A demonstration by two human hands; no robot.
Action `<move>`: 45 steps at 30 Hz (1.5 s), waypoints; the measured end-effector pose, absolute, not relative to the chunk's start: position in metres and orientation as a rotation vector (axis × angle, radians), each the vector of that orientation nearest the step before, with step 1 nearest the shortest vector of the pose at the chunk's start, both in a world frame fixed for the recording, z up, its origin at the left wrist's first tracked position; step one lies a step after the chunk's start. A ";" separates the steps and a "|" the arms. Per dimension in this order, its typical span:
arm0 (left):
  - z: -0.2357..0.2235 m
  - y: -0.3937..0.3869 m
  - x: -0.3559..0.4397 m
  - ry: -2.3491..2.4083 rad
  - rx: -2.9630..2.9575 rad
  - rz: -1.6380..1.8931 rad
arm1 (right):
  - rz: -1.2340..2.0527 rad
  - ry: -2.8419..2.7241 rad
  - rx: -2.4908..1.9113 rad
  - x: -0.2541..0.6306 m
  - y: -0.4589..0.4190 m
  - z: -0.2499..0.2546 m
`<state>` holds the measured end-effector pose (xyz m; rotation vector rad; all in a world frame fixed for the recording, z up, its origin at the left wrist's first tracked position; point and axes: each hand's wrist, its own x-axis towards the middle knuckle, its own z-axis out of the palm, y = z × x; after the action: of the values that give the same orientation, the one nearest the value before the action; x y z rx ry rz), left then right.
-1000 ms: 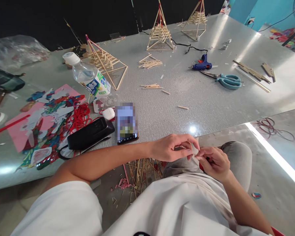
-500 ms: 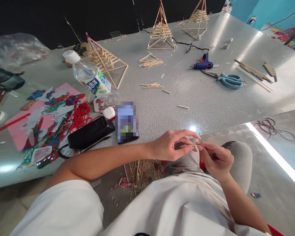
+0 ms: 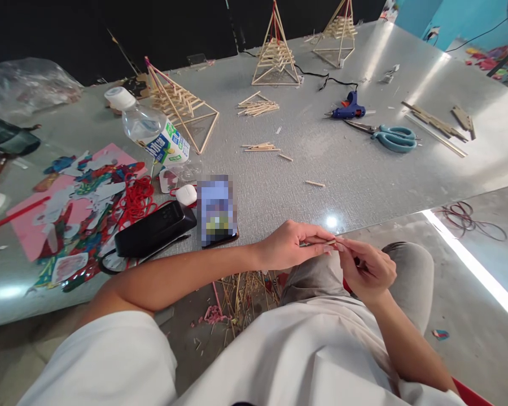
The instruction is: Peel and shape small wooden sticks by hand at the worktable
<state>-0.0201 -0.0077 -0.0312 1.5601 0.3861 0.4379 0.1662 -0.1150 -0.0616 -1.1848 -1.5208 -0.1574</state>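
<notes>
Just off the table's front edge, above my lap, both my hands meet at a thin wooden stick [image 3: 331, 242]. My left hand [image 3: 295, 243] is closed, pinching the stick between thumb and fingers. The fingertips of my right hand [image 3: 367, 266] are pressed together at the stick's right end. Much of the stick is hidden by the fingers. On the table beyond lie a single short stick [image 3: 315, 184], a small group of sticks [image 3: 261, 146] and a larger pile of sticks [image 3: 259, 106].
Stick pyramids [image 3: 275, 56] stand at the back. Blue scissors [image 3: 393, 138] and a glue gun [image 3: 349, 107] lie to the right. Leftward are a bottle [image 3: 161, 138], a phone [image 3: 217, 211], a black device [image 3: 152, 228] and red cord [image 3: 138, 197]. Sticks [image 3: 248, 299] fill the space below the table edge.
The fingers of my left hand have closed down from a spread pose onto the stick. My right hand has shifted slightly left and its fingers have bunched at the stick's end.
</notes>
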 end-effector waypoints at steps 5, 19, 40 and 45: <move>-0.026 -0.007 -0.022 0.396 1.602 0.396 | -0.126 -1.557 -1.162 0.165 -0.114 -0.059; -0.022 -0.003 -0.025 0.280 1.983 0.400 | 0.406 -1.425 -1.113 0.163 -0.120 -0.053; -0.020 -0.005 -0.026 0.404 1.853 0.482 | 0.948 -1.266 -1.137 0.173 -0.127 -0.054; -0.018 -0.004 -0.027 0.350 1.927 0.507 | 0.935 -1.135 -1.097 0.162 -0.124 -0.060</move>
<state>-0.0272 -0.0044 -0.0180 1.9268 0.3495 0.5075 0.1617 -0.1237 -0.0596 -1.0967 -1.1354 0.9352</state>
